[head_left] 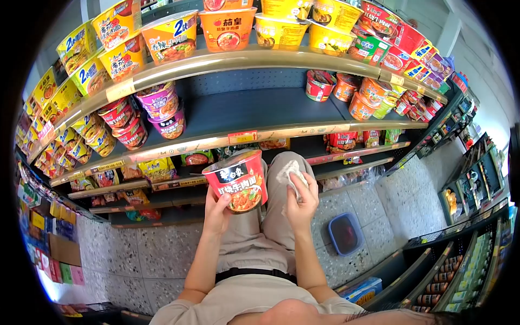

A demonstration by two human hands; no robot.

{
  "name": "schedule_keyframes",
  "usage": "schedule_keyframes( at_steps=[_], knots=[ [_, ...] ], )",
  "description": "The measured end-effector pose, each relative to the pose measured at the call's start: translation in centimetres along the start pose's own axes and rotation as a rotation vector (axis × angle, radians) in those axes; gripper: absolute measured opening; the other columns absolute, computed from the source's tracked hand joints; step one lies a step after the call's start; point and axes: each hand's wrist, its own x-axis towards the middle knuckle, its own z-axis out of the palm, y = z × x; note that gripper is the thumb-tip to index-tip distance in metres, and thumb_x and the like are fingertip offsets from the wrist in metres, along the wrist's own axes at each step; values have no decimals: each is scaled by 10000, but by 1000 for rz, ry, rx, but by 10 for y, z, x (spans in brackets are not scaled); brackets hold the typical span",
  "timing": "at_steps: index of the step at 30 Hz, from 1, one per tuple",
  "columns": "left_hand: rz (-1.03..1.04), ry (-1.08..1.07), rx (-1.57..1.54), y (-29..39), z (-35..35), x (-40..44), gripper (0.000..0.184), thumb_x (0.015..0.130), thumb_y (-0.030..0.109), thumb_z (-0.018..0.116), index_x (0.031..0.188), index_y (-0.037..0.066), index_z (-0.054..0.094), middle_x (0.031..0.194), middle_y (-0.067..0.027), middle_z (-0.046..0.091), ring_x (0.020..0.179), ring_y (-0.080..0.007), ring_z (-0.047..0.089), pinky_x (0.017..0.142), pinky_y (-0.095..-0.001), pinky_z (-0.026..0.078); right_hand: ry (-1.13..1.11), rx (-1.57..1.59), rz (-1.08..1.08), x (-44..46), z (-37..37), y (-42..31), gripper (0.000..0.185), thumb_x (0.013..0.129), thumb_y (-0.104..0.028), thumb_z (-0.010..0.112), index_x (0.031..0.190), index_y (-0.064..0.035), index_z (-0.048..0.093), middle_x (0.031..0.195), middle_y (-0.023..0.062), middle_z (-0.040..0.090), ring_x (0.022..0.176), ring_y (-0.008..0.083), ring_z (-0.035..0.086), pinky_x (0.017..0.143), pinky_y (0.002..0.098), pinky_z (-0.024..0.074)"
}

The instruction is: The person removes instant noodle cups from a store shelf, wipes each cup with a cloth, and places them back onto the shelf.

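My left hand grips a red instant noodle cup by its lower left side, its printed front turned toward me. The cup is held above my lap, before the shelf. In my right hand a crumpled whitish cloth is pinched, to the right of the cup and apart from it. Just beyond the hands, the middle shelf has a bare stretch between a stack of purple noodle cups on the left and a red noodle cup on the right.
Above, a shelf edge carries rows of large noodle tubs. Bagged noodles fill lower shelves. A blue plastic tub holding dark liquid stands on the speckled floor to my right. More racks stand at the lower right, cartons at the left.
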Motion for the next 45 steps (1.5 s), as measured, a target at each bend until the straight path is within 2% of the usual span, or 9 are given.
schedule_keyframes(
  at_steps=[6,9,11,17,21,28,31,42,45],
  knots=[
    [-33,63,49,-8,-6,6,526,853,159,674,1285,28,405,1199,-99,559,1075,-186,581,926,-345,485,-250,69,-412,-11,1,-64,459,628,8,671,1057,-151,709,1105,117,589,991,302,561,858,397,478],
    [-34,20,-24,-6,-1,7,447,897,158,608,1277,29,412,1156,-146,595,984,-259,648,813,-405,573,-364,102,-542,-19,7,-79,449,624,-21,671,1046,-171,707,1115,91,596,977,296,566,839,394,492],
    [-29,70,0,-5,-1,7,469,873,131,642,1269,33,411,1155,-121,580,947,-210,637,787,-341,560,-380,68,-559,-21,11,-80,439,629,-33,669,1040,-180,706,1123,77,599,971,292,568,826,390,498],
    [48,129,122,-3,-5,5,584,856,156,665,1333,10,361,1239,-100,527,1137,-180,526,988,-361,434,-218,-13,-392,-12,5,-45,451,643,-2,657,1066,-153,701,1132,127,594,985,317,566,853,396,484],
    [-60,99,-2,3,-11,1,598,860,213,639,1346,8,359,1258,-106,522,1155,-188,527,996,-352,427,-151,-238,-156,-5,0,4,438,682,35,650,1096,-101,692,1117,173,586,1015,330,569,883,372,468],
    [-101,-46,15,-1,-4,-2,692,823,255,686,1372,15,340,1283,-110,517,1182,-201,521,1004,-358,424,-163,474,297,-9,6,12,339,840,37,624,1179,25,616,1182,116,606,1061,186,590,901,296,469],
    [-125,-106,-9,-3,-1,-3,769,810,293,710,1404,21,304,1316,-108,496,1209,-206,507,1021,-359,413,-160,937,764,-15,11,6,343,868,37,595,1210,55,580,1181,98,601,1038,148,590,883,262,473],
    [-42,-114,122,1,-1,6,964,704,409,821,1419,26,299,1352,-75,466,1243,-181,456,1044,-342,368,-92,1073,679,-19,8,11,392,876,40,578,1265,46,527,1157,103,633,1003,145,626,862,276,510],
    [-24,-121,138,5,3,7,853,758,341,787,1408,22,336,1308,-73,502,1221,-177,467,1027,-340,377,-64,955,528,-21,8,14,375,865,54,578,1239,49,552,1209,108,601,1058,149,595,904,284,479]
  ],
)
